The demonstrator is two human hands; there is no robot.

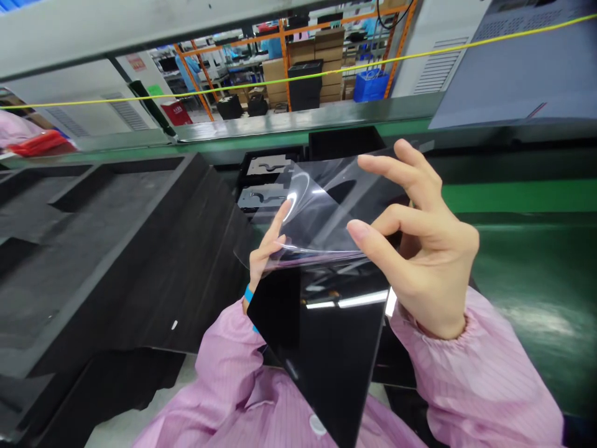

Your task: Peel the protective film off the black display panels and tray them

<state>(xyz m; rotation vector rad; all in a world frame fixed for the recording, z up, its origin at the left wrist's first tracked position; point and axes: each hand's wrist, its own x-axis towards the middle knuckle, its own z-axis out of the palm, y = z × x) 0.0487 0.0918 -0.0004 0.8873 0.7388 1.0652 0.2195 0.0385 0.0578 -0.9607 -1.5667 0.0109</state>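
Note:
A glossy black screen panel (326,336) is held tilted in front of my chest, with ceiling lights mirrored in it. A clear plastic film (321,211) curls up and away over its far part. My left hand (268,252) grips the panel at its left edge; the fingertips show through or beside the film, and the rest is hidden behind it. My right hand (424,230) holds the film at its right side, thumb and fingers bent round it; some of its fingers are hidden.
Large black foam trays (153,249) with compartments stand at my left. Smaller black trays (270,180) with silver-grey parts lie beyond the film. A green work surface (527,274) runs along the right. A yellow cord (345,67) crosses ahead, and a grey-white sheet (522,68) hangs upper right.

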